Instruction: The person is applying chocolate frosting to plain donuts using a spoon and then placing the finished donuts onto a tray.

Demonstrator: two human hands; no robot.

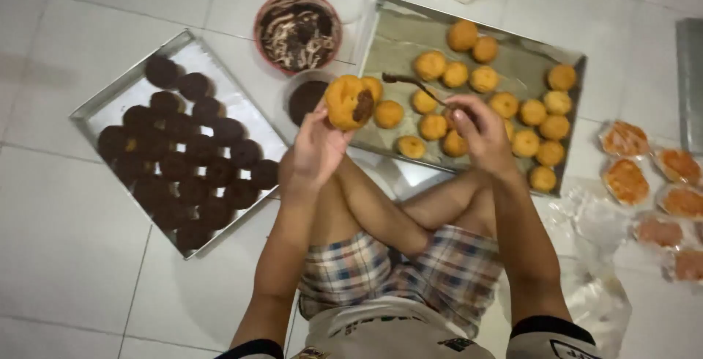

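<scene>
Bun (pixel 344 101) sits in your left hand (pixel 316 148), fingers clamped around it, a dark chocolate smear on its right face. Landmark is the tray of plain buns (pixel 395 44): you hold the bun just over that tray's near-left corner. Your right hand (pixel 480 133) hangs over the tray's near edge, fingers pinched shut on a thin spreader (pixel 414 84); its chocolate-coated tip points left toward the bun and stops just short of it. Plain golden buns (pixel 512 102) cover the tray's middle and right side. Red bowl of chocolate (pixel 297 33) stands just left of the tray's far-left corner; a smaller dark-filled bowl (pixel 304 100) sits just left of the tray, right behind the held bun. Second tray (pixel 192 45), full of chocolate-coated buns (pixel 183 161), lies well left of the landmark tray. Wrapped orange pastries (pixel 652 183) lie right of it on white floor tiles. Your crossed legs sit just below its near edge.
</scene>
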